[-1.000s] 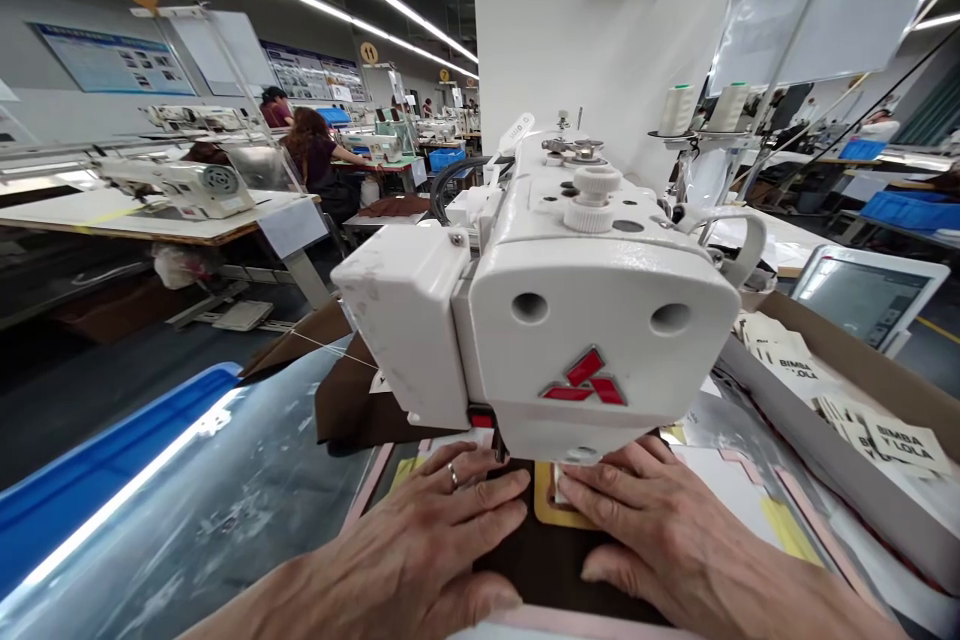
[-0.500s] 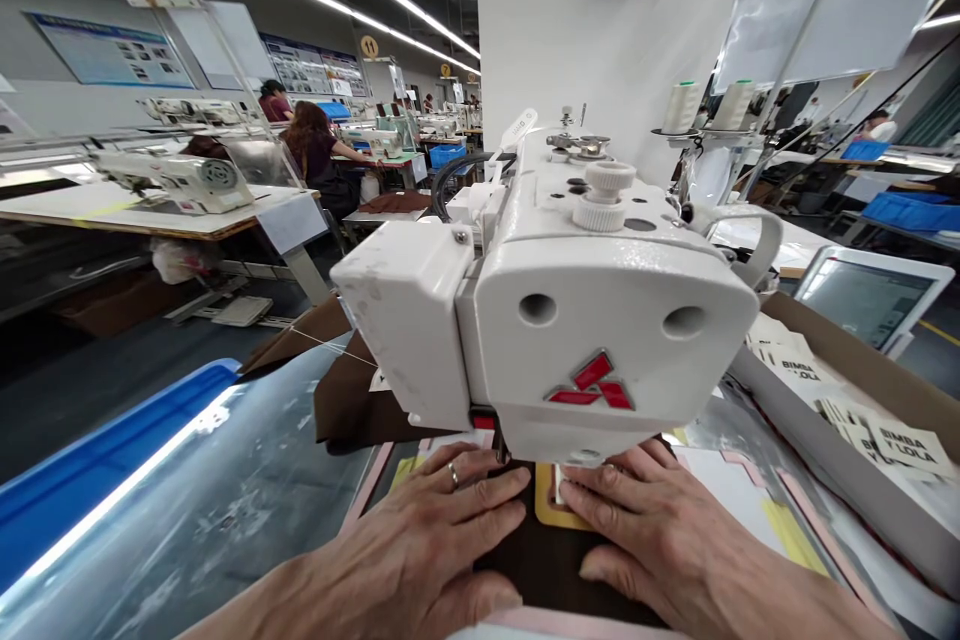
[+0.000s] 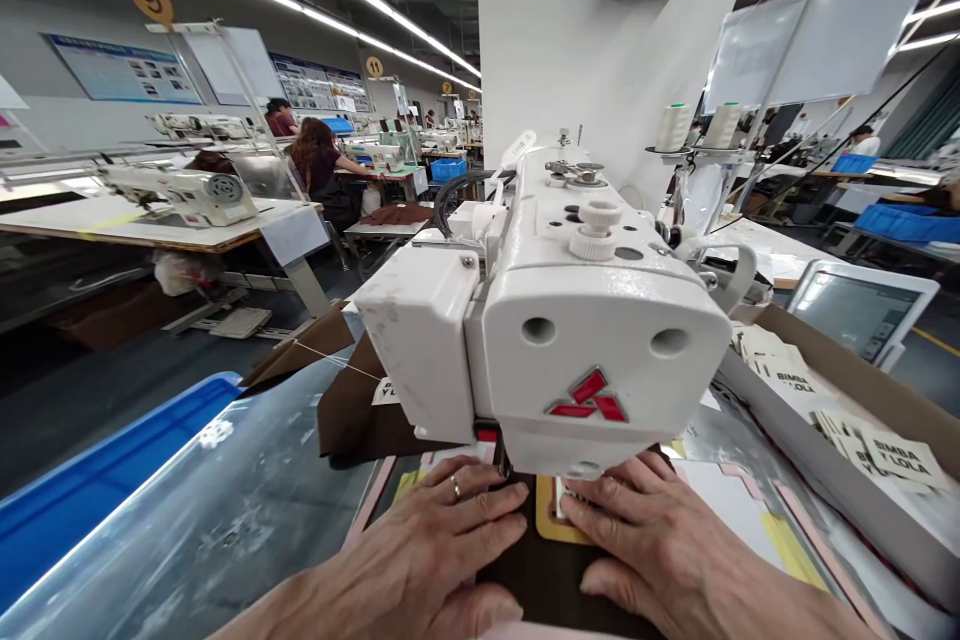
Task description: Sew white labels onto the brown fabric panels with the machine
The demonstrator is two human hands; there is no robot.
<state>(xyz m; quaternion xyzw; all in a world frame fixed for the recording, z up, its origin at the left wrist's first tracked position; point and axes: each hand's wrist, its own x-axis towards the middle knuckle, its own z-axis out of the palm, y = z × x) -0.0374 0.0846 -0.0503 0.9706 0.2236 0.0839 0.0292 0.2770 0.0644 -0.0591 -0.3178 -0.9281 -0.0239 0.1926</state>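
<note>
Dark brown fabric (image 3: 551,580) lies flat under the white sewing machine head (image 3: 600,350). On its left part rests my left hand (image 3: 439,540), fingers stretched out and palm down, a ring on one finger. My right hand (image 3: 660,530) also lies flat, its fingertips over the right side of a yellow frame (image 3: 551,518). Inside that frame a white label shows in part; my fingers cover the rest. The needle area is mostly hidden behind the machine head.
A blue bin (image 3: 112,480) stands at the left edge. At right, a long box (image 3: 885,510) holds several printed labels (image 3: 900,455), with a screen (image 3: 862,310) behind it. More brown fabric (image 3: 360,410) lies behind the machine at left. A co-worker (image 3: 322,160) sits farther back.
The camera view has tilted slightly upward, so the scene sits a little lower. Both hands stay flat on the fabric, with no clear movement against it.
</note>
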